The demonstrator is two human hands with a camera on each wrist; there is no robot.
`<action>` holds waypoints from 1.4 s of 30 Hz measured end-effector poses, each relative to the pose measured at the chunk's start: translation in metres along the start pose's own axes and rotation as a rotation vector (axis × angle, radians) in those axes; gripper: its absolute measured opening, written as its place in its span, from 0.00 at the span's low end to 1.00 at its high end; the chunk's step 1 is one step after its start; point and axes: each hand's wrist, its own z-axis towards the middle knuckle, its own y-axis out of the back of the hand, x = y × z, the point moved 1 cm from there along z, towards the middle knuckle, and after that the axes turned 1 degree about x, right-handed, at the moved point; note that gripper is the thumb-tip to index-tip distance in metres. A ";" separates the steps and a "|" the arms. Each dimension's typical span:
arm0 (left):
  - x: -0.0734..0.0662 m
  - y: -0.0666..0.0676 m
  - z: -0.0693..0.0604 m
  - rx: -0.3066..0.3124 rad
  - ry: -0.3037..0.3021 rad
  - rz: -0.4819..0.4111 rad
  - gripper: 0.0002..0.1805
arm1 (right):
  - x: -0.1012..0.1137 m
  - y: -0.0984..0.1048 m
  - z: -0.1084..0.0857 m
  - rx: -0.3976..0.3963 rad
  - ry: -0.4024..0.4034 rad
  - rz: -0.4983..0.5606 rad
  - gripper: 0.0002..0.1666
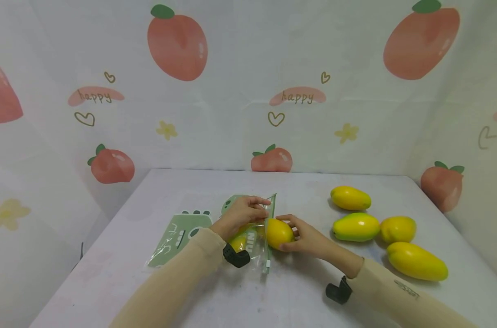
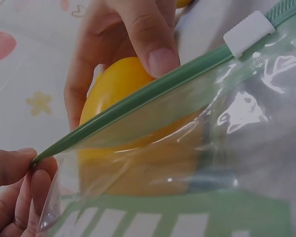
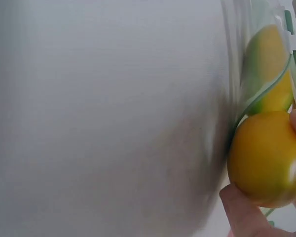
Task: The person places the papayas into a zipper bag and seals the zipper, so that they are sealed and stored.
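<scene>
A clear zip bag (image 1: 254, 259) with green print and a white slider (image 2: 249, 33) lies mid-table, its mouth facing right. My left hand (image 1: 241, 213) pinches the green zip strip (image 2: 138, 98) near its end. In my right hand (image 1: 311, 239) is a yellow mango (image 1: 279, 233), gripped between thumb and fingers at the bag's mouth. The left wrist view shows part of this mango behind the clear plastic. Inside the bag is another yellow-green mango (image 3: 272, 64), partly covered by my left hand and sleeve in the head view.
Another clear bag with a green cartoon face (image 1: 179, 241) lies flat on the left. Several yellow and yellow-green mangoes, among them a long one (image 1: 417, 261) and a greenish one (image 1: 356, 227), lie on the right side of the white table (image 1: 297, 296). A fruit-print curtain (image 1: 232, 123) hangs behind.
</scene>
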 end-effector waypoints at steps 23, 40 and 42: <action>-0.004 0.002 -0.002 -0.007 -0.023 -0.003 0.19 | 0.003 -0.007 0.015 0.003 0.019 0.109 0.33; -0.006 0.004 -0.002 -0.014 -0.037 0.033 0.18 | 0.008 -0.011 0.019 0.110 0.150 0.101 0.24; -0.006 0.005 -0.002 -0.013 -0.033 0.032 0.18 | 0.008 -0.012 0.019 0.123 0.160 0.096 0.25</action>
